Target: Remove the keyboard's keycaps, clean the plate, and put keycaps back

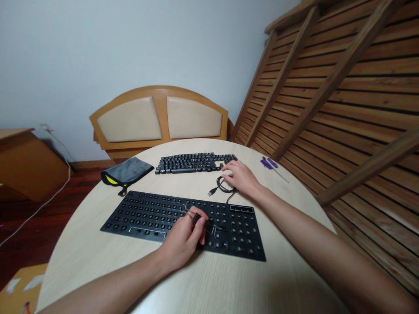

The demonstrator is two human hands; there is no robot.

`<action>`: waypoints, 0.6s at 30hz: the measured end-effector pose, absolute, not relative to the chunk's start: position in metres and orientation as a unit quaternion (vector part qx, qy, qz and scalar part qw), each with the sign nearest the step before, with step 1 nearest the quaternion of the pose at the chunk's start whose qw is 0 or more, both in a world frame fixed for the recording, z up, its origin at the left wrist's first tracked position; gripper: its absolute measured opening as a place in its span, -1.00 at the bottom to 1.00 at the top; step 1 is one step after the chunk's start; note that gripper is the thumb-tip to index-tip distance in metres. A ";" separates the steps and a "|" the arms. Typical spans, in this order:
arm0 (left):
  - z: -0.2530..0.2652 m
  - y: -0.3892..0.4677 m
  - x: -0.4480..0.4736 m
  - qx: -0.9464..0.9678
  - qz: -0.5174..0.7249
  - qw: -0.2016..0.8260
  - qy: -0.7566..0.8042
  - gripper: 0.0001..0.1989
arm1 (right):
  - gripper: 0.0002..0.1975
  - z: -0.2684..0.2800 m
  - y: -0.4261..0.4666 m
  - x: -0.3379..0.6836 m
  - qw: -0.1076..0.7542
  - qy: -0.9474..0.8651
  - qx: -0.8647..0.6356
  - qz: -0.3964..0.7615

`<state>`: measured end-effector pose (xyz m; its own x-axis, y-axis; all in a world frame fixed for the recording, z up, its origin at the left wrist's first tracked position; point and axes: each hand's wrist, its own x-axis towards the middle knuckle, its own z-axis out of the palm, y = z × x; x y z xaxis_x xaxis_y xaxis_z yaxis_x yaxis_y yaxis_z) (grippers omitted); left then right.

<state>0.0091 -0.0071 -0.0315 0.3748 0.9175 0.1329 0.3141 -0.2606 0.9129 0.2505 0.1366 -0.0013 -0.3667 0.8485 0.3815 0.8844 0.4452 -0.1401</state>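
Note:
My left hand is closed around a small black-handled wire keycap puller, its thin wires sticking out past the fingers. It is held just over a black keyboard base whose switches are bare of most keycaps. Farther back, a group of black keycaps lies laid out in keyboard order, with a gap toward its right side. My right hand reaches to the right end of that group, thumb and forefinger apart; whether a fingertip touches a keycap is unclear. Beneath it lies the coiled black USB cable, partly hidden.
A grey cloth pouch with yellow lining rests at the left of the round table. Purple pieces and a thin-shafted tool lie at the right edge. Behind stand a headboard and leaning wooden slats.

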 end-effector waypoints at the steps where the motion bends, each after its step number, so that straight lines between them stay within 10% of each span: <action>1: -0.031 -0.008 0.009 0.713 0.353 0.424 0.432 -0.76 | -0.85 0.003 0.123 0.250 0.208 -0.833 -0.511 -0.033; 18: -0.030 -0.023 0.019 0.741 0.331 0.427 0.399 -0.82 | -0.72 -0.021 -0.009 0.248 0.261 -0.892 -0.311 0.199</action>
